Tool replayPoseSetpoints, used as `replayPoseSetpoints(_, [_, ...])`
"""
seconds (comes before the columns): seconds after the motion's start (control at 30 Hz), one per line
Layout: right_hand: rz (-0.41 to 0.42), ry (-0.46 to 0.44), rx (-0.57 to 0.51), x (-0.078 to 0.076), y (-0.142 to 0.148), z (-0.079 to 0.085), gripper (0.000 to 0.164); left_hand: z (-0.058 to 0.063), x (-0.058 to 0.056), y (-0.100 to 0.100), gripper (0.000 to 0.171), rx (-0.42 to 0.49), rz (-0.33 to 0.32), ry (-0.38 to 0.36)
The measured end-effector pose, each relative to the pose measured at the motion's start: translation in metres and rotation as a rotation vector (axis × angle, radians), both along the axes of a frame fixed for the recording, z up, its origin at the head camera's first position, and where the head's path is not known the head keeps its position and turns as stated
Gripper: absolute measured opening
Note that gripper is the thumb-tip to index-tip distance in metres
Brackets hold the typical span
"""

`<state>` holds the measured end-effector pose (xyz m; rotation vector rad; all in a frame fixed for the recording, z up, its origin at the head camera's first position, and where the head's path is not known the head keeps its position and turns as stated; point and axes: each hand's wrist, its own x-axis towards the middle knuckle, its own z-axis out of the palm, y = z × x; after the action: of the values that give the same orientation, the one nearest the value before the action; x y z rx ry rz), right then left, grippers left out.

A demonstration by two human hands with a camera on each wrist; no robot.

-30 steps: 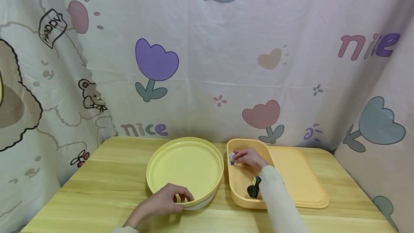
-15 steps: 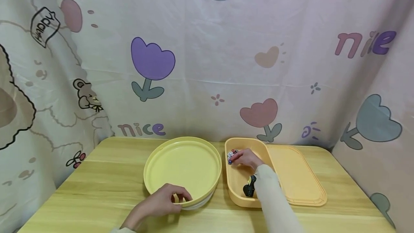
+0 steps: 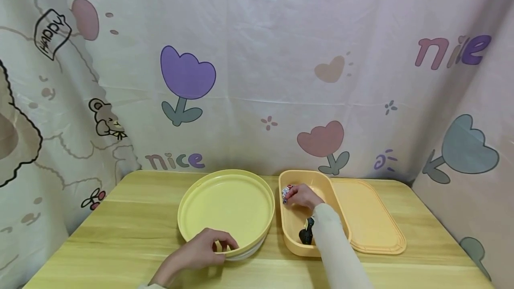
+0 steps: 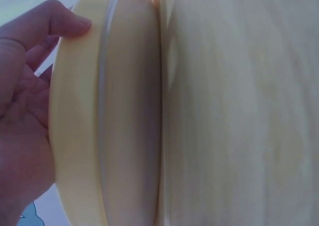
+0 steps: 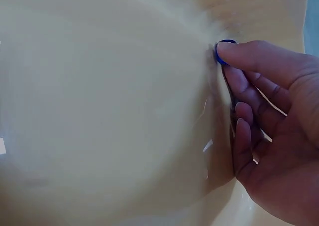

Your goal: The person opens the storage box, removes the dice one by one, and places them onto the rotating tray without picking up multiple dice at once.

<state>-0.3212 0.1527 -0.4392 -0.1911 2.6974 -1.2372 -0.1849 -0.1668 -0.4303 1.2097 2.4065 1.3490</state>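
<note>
I see left hand (image 3: 209, 247) gripping round yellow plastic tray (image 3: 226, 211); right hand (image 3: 304, 196) pinching small red-white-blue object (image 3: 285, 191), far left in pale-orange rectangular plastic tub (image 3: 297, 249). Fingertip-only hold might let it slip.

Even head-view light, dim hazy wrist views, glints in box (image 5: 124, 96)

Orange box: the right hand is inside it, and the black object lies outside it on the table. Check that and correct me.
Not quite: the black object lies inside the orange box, toward its near end, as the head view shows. The right hand is indeed inside the box.
</note>
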Motion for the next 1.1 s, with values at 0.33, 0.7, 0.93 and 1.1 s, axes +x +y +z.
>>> replayPoseSetpoints(0.33, [-0.004,-0.065,-0.170,-0.003,0.011,0.002,0.017,0.000,0.000,0.000,0.034,-0.001,0.000,-0.010])
replayPoseSetpoints(0.7, [0.049,-0.036,-0.243,0.001,0.016,0.015,0.016,-0.002,0.001,0.003,0.035,-0.015,-0.005,-0.018])
replayPoseSetpoints(0.93, [0.076,0.074,-0.242,0.003,0.020,0.039,0.018,0.000,0.000,0.002,0.035,-0.015,0.004,-0.015])
replayPoseSetpoints(1.1, [0.020,0.116,-0.230,0.007,0.022,0.056,0.020,0.001,0.001,0.000,0.033,-0.014,0.007,-0.015])
